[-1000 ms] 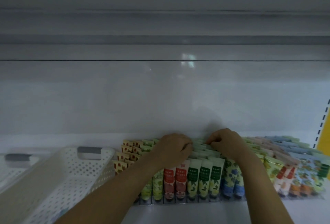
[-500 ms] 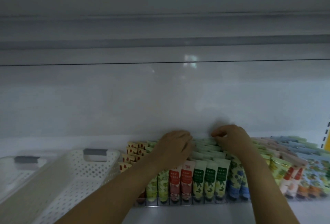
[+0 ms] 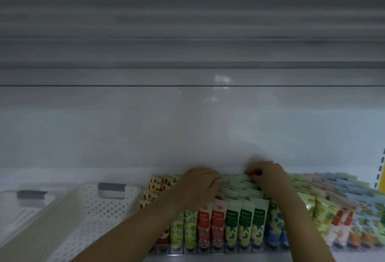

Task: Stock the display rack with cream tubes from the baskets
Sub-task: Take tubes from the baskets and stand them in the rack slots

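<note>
We reach both bare arms into the shelf, over the clear plastic display rack (image 3: 208, 250) that stands against the white back panel (image 3: 187, 136). The rack is packed with upright cream tubes in rows: pale green tubes with dark green labels (image 3: 243, 220) in the middle, pink-and-red tubes (image 3: 210, 222) just to their left, and blue floral tubes (image 3: 273, 228) to their right.

Our left hand (image 3: 200, 186) lies palm-down on the tube tops at the left edge of the pale green rows, its fingers bent over them. We cannot tell whether it grips one.

Our right hand (image 3: 268, 178) sits at the back of the same rows. Its fingers are curled tight against the top edge of the rearmost tubes, but we cannot tell whether a tube is pinched there.

A white perforated plastic basket with a grey handle (image 3: 100, 209) stands just left of the rack, with a second white basket (image 3: 20, 205) beside it.
</note>
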Action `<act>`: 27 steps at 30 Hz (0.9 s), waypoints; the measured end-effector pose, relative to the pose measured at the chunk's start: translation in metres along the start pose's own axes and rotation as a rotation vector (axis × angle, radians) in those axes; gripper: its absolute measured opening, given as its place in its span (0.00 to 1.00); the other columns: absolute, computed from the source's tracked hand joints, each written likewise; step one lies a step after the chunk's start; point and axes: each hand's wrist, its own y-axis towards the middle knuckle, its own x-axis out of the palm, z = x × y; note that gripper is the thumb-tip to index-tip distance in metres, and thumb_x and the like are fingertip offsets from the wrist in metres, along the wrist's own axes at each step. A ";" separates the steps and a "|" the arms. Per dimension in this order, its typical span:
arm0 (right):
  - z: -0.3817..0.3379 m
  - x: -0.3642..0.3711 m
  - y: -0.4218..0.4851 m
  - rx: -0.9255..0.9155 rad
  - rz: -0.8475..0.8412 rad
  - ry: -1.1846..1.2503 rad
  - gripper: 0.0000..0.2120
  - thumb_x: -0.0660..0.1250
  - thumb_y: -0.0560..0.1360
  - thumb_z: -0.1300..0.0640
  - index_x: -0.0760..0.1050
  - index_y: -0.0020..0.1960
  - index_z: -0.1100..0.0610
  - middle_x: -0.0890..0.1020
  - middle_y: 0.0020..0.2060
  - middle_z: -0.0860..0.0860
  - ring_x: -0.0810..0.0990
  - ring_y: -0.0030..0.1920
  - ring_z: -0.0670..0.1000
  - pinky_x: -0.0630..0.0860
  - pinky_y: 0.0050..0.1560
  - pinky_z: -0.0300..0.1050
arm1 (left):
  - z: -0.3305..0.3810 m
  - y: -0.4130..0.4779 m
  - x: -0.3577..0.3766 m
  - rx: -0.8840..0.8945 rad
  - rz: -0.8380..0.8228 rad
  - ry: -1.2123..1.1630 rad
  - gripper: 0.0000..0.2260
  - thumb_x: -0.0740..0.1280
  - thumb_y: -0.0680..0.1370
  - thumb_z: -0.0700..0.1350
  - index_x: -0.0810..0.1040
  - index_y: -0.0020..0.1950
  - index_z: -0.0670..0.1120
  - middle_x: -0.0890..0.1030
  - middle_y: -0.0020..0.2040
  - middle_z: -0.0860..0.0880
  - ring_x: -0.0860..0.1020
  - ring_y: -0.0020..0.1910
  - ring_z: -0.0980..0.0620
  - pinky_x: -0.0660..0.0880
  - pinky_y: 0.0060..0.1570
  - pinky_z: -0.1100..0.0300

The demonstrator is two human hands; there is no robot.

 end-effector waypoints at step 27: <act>0.050 -0.036 -0.011 0.019 0.112 0.082 0.09 0.64 0.75 0.59 0.81 0.52 0.52 0.83 0.51 0.51 0.79 0.51 0.51 0.73 0.52 0.42 | 0.070 0.049 0.027 -0.001 0.017 -0.086 0.25 0.47 0.79 0.51 0.73 0.64 0.39 0.72 0.67 0.43 0.66 0.66 0.49 0.59 0.68 0.59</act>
